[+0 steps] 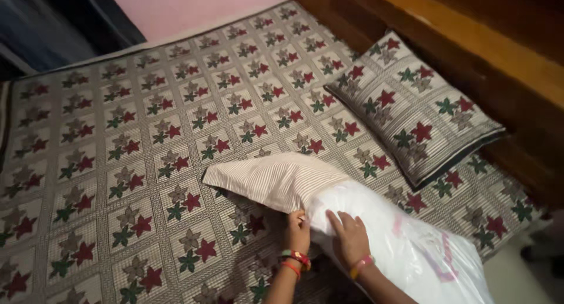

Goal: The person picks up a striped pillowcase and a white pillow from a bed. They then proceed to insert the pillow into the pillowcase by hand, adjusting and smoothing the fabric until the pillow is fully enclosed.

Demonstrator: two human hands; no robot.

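Striped cover [270, 180] sheathes only the pillow [405, 245] tip beyond the hands; left hand [298, 230] pinches its hem, right hand [351, 238] lies open on bare pillow. Most remains uncovered.

open bedspread [117, 139] leftward, cased pillow [411, 110] and headboard [470, 51] rightward
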